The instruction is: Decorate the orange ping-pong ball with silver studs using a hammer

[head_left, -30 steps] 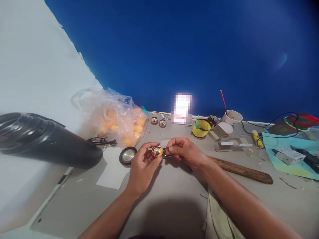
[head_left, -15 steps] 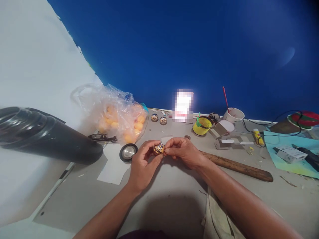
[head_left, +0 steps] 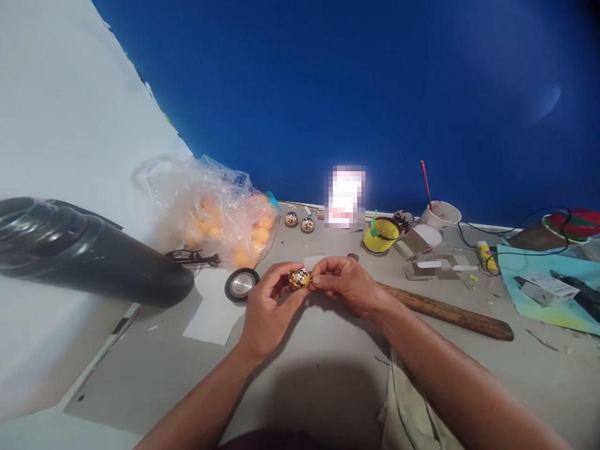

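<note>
An orange ball partly covered with shiny, mirror-like pieces (head_left: pixel 299 279) is held above the grey table between my two hands. My left hand (head_left: pixel 272 306) is closed round its left side, thumb below and fingers behind. The thumb and forefinger of my right hand (head_left: pixel 344 284) pinch together at the ball's right edge; whatever is between those fingertips is too small to make out. Two similar shiny-covered balls, a left one (head_left: pixel 290 219) and a right one (head_left: pixel 307 224), rest farther back near the wall.
A plastic bag of orange balls (head_left: pixel 225 225) sits at the left, beside a big dark flask (head_left: pixel 117 256). Its round lid (head_left: pixel 242 285) lies on white paper. To the right are a yellow cup (head_left: pixel 380 236), a wooden handle (head_left: pixel 450 312), a white cup (head_left: pixel 439 215) and a glue stick (head_left: pixel 487 257).
Both hands stay nearly in place around the ball. The ball appears slightly turned, and the whole view has shifted a little.
</note>
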Tool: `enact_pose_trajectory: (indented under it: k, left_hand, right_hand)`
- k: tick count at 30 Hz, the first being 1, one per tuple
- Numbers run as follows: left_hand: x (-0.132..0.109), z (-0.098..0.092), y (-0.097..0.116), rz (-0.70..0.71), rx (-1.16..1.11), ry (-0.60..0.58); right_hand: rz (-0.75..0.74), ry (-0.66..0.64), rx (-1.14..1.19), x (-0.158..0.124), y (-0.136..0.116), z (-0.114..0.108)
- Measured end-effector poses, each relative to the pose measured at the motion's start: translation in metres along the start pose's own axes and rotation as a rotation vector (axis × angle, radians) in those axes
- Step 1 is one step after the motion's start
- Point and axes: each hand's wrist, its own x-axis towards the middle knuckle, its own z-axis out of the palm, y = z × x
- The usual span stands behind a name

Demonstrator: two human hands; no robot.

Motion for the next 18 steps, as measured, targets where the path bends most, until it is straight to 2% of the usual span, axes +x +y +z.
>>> enact_pose_trajectory:
  k: [2, 5, 8, 10, 12, 15, 18]
  left_hand:
    - [0.001, 0.000, 0.002, -0.028, -0.018, 0.026]
    - [0.003, -0.001, 0.005, -0.030, -0.036, 0.079]
    - [0.004, 0.000, 0.007, -0.053, -0.025, 0.071]
    - [0.005, 0.000, 0.006, -0.078, -0.018, 0.049]
    - [0.005, 0.000, 0.004, -0.091, -0.026, 0.032]
    - [0.007, 0.001, 0.001, -0.093, -0.030, 0.021]
    - [0.007, 0.001, -0.002, -0.095, -0.015, 0.019]
  right_hand:
    - [-0.027, 0.022, -0.097, 0.000, -0.003, -0.005]
    - [-0.102, 0.098, -0.394, 0.003, -0.004, -0.010]
    - [-0.184, 0.142, -0.842, 0.002, -0.010, -0.015]
    - [-0.186, 0.212, -1.214, -0.004, -0.022, -0.022]
    - [-0.091, 0.284, -1.539, -0.013, -0.036, -0.034]
    - [0.137, 0.168, -1.712, -0.026, -0.052, -0.050]
    - [0.286, 0.009, -1.749, -0.025, -0.049, -0.056]
